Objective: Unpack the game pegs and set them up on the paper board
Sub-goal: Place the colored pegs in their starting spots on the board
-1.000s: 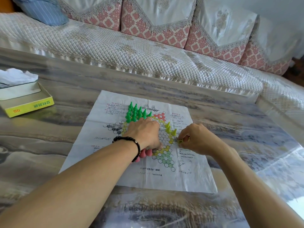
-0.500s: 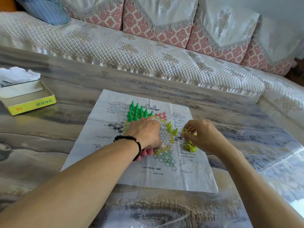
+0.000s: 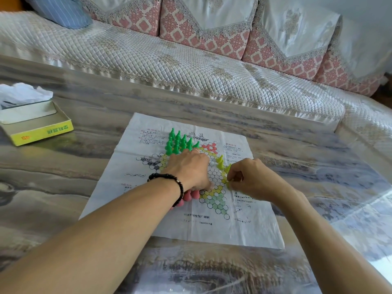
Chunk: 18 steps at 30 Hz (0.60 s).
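Lay flat on the table [image 3: 63,187], the paper board [image 3: 191,225], its star of printed circles near the middle of the sheet. Stood upright in a tight cluster on the star's far-left point, the green pegs [image 3: 178,143]. Stood upright along the star's right side, three yellow pegs [image 3: 220,161], close together. Pinched a further yellow peg [image 3: 228,184] between curled fingers and thumb at the star's right edge, the right hand [image 3: 252,179]; could not tell whether the peg touched the paper. Rested palm-down over the middle of the star, the left hand [image 3: 188,168], fingers bent under and hidden; could not tell whether anything was held. Showed a ring on one finger and a black bead bracelet [image 3: 169,179] at the wrist. Peeked out from under that wrist, the pink pegs [image 3: 188,195], on the near-left part of the board. Sat well apart to the far left, an open yellow box [image 3: 42,132], with crumpled white plastic [image 3: 21,94] just behind it. Ran along the table's far edge, a quilted sofa [image 3: 169,60] with patterned cushions.
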Motion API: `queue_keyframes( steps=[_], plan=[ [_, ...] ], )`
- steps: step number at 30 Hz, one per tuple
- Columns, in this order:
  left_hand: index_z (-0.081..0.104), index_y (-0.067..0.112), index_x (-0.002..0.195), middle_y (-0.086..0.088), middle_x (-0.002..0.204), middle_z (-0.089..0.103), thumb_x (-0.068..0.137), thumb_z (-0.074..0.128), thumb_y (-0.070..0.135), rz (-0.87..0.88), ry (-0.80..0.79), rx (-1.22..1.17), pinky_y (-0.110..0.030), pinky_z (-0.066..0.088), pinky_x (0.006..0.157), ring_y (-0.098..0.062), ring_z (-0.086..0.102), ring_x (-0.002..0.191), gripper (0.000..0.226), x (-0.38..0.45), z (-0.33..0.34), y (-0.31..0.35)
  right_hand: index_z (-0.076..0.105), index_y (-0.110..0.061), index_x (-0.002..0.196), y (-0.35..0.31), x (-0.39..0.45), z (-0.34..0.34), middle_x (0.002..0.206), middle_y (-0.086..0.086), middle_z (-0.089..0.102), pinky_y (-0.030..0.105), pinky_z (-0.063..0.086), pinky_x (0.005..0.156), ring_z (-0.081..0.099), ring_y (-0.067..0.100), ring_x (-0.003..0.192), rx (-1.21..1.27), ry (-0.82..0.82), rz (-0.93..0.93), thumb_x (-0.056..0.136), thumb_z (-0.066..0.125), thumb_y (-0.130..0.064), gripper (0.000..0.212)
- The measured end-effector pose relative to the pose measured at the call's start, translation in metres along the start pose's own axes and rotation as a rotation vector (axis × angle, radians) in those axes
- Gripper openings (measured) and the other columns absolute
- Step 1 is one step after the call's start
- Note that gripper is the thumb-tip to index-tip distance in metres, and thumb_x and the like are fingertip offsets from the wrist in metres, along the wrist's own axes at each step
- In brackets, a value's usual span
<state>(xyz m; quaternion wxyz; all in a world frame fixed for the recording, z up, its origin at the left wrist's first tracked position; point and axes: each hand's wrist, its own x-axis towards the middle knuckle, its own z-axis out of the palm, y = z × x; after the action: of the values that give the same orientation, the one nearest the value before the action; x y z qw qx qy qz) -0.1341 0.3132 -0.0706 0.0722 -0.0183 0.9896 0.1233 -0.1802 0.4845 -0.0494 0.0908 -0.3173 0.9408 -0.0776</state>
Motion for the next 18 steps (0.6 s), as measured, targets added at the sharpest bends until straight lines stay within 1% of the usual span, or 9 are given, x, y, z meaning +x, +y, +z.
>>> queue_keyframes(
  steps=[2,5,7,9,10,13,15,18],
  plan=[
    [0.055,0.024,0.13,-0.001,0.132,0.05,0.077,0.07,0.061,-0.003,-0.001,-0.001,-0.043,0.046,0.09,-0.022,0.05,0.119,0.067,0.0,0.0,0.0,0.07,-0.022,0.091,0.0,0.0,-0.003,0.078,-0.012,0.063,0.01,0.039,0.06,0.058,0.003,0.071,0.026,0.008,0.012,0.083,0.07,-0.02,0.009],
    [0.056,0.024,0.129,-0.001,0.133,0.05,0.077,0.07,0.061,-0.004,-0.001,-0.002,-0.043,0.046,0.089,-0.022,0.05,0.119,0.066,0.0,0.0,0.0,0.073,-0.019,0.087,0.0,0.0,-0.005,0.077,-0.011,0.067,0.007,0.039,0.055,0.06,0.002,0.069,0.03,0.028,0.005,0.084,0.066,-0.014,0.009],
    [0.056,0.024,0.129,-0.001,0.133,0.05,0.077,0.07,0.061,-0.004,-0.004,-0.001,-0.042,0.047,0.088,-0.021,0.051,0.119,0.065,0.0,-0.001,0.0,0.075,-0.018,0.088,-0.001,0.002,-0.005,0.08,-0.011,0.069,0.006,0.041,0.057,0.061,0.0,0.071,0.007,0.044,0.001,0.086,0.064,-0.012,0.012],
    [0.056,0.023,0.129,-0.001,0.132,0.05,0.078,0.07,0.06,-0.007,-0.008,0.0,-0.042,0.046,0.087,-0.022,0.051,0.118,0.064,-0.001,-0.001,0.001,0.075,-0.018,0.091,-0.001,0.004,-0.006,0.084,-0.009,0.069,0.007,0.042,0.062,0.061,0.002,0.074,-0.004,0.099,0.002,0.086,0.064,-0.013,0.013],
    [0.056,0.023,0.128,-0.001,0.131,0.05,0.078,0.07,0.059,-0.007,-0.008,0.003,-0.041,0.045,0.085,-0.022,0.051,0.117,0.063,-0.001,-0.001,0.001,0.074,-0.019,0.092,-0.001,0.006,-0.006,0.086,-0.008,0.069,0.011,0.044,0.066,0.061,0.004,0.076,-0.011,0.139,-0.001,0.087,0.063,-0.014,0.013],
    [0.057,0.022,0.125,-0.002,0.129,0.051,0.079,0.07,0.058,-0.01,-0.008,0.006,-0.041,0.044,0.083,-0.022,0.051,0.116,0.06,-0.001,-0.001,0.001,0.074,-0.022,0.094,-0.002,0.014,-0.005,0.089,-0.007,0.061,0.029,0.051,0.073,0.059,0.011,0.081,-0.062,0.228,-0.022,0.087,0.064,-0.019,0.012],
    [0.057,0.022,0.126,-0.002,0.13,0.052,0.079,0.07,0.058,-0.007,-0.005,0.004,-0.042,0.046,0.085,-0.022,0.052,0.116,0.061,-0.001,-0.001,0.001,0.073,-0.022,0.094,-0.004,0.019,-0.003,0.09,-0.007,0.057,0.033,0.052,0.074,0.058,0.013,0.084,-0.095,0.231,-0.036,0.087,0.065,-0.022,0.011],
    [0.059,0.023,0.123,-0.001,0.126,0.054,0.078,0.07,0.058,-0.002,0.006,-0.005,-0.04,0.048,0.084,-0.021,0.055,0.112,0.058,-0.001,-0.001,0.0,0.073,-0.022,0.094,-0.005,0.025,0.001,0.09,-0.007,0.056,0.034,0.052,0.074,0.058,0.013,0.085,-0.12,0.217,-0.035,0.087,0.065,-0.021,0.01]
  ],
)
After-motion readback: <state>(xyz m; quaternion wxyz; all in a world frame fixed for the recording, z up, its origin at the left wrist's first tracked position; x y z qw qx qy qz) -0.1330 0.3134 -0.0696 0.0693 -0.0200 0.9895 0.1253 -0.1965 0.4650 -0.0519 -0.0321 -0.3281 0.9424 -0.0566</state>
